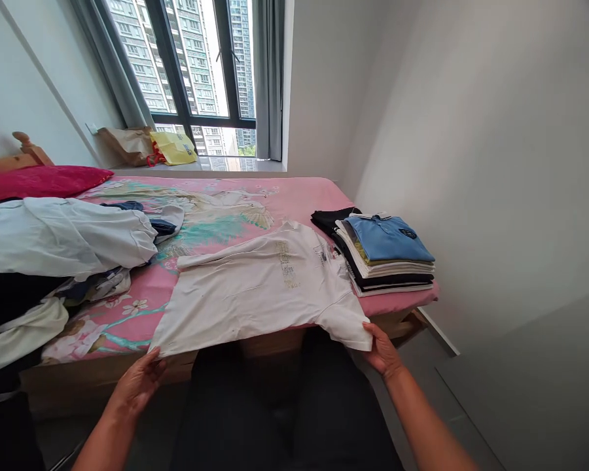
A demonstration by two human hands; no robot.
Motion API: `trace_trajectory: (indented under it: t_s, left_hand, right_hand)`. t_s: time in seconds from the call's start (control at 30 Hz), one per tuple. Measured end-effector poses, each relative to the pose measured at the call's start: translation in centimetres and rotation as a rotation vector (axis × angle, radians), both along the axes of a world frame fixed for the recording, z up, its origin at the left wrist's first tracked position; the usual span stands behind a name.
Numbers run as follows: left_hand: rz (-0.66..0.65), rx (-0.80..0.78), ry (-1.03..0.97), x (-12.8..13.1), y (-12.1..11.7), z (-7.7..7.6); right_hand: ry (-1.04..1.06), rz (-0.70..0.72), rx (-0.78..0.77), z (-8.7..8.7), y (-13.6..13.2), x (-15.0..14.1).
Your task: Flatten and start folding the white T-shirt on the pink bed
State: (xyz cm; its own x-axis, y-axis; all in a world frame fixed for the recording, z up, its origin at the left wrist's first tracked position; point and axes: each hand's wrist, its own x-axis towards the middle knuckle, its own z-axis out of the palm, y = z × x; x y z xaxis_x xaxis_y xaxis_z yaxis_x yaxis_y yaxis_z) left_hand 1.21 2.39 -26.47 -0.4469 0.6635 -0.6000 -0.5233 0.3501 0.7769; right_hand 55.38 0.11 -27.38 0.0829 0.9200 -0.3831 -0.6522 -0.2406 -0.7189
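"Location of white T-shirt (245,301)?"

"Spread on pink bedsheet (299,193), between loose clothes heap (73,235) and folded stack (397,269), near side extending past bedsheet's edge."

"Grip?"

"Between fingertips of left hand (138,384): hem corner (163,342), pinched. Between fingertips of right hand (383,350): sleeve end (357,335), likewise pinched."
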Motion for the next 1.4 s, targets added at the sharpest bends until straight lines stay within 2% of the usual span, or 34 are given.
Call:
trace_trajectory:
  t_s: [0.07,0.13,0.2,0.27,0.37,0.47,0.57,0.67,0.77,0.93,1.03,1.17,1.3,1.4]
  left_hand:
    - [0.039,-0.025,0.028,0.7,-0.9,-0.9]
    - [0.012,-0.048,0.087,2.8,-2.1,-1.9]
    - [-0.103,-0.028,0.207,6.2,-3.5,-2.5]
    - [-0.303,0.063,0.37,10.5,-4.5,-2.6]
    - [-0.623,0.252,0.523,17.6,-4.9,-1.5]
    - [-0.835,0.474,0.696,24.5,-4.1,0.5]
    - [-0.903,0.692,0.917,30.7,-2.6,2.4]
    - [-0.914,0.778,1.069,35.1,-0.8,3.9]
    - [-0.95,0.739,1.0,36.7,0.8,4.9]
    - [-0.998,0.651,0.624,35.9,2.0,5.6]
    - [-1.036,0.631,0.503,35.7,2.2,5.8]
    - [-1.031,0.643,0.574,36.1,2.1,5.7]
    - [-1.017,0.711,0.708,36.4,1.4,5.6]
    - [-1.007,0.738,0.711,36.7,0.6,4.6]
  right_hand:
    - [-0.007,0.026,0.047,0.2,-1.5,0.4]
    - [-0.059,0.095,0.116,0.4,-3.0,0.0]
    - [-0.191,0.085,0.173,0.6,-3.9,-1.0]
    - [-0.404,-0.015,0.19,0.8,-4.0,-2.3]
    - [-0.69,-0.18,0.206,1.3,-3.1,-3.8]
    - [-0.79,-0.266,0.303,2.7,-1.9,-4.8]
    - [-0.834,-0.262,0.371,4.5,-1.2,-5.4]
    - [-0.943,-0.197,0.414,5.7,-0.8,-5.5]
    - [-1.042,-0.182,0.438,6.0,-0.8,-4.7]
    - [-1.064,-0.161,0.472,5.1,-1.0,-3.9]
    - [-1.055,-0.227,0.484,4.6,-0.4,-4.5]
    - [-1.036,-0.344,0.414,4.6,0.8,-4.4]
    - [-1.229,-0.567,0.357,3.9,0.8,-2.1]
    - [-1.277,-0.672,0.334,2.8,0.0,-0.5]
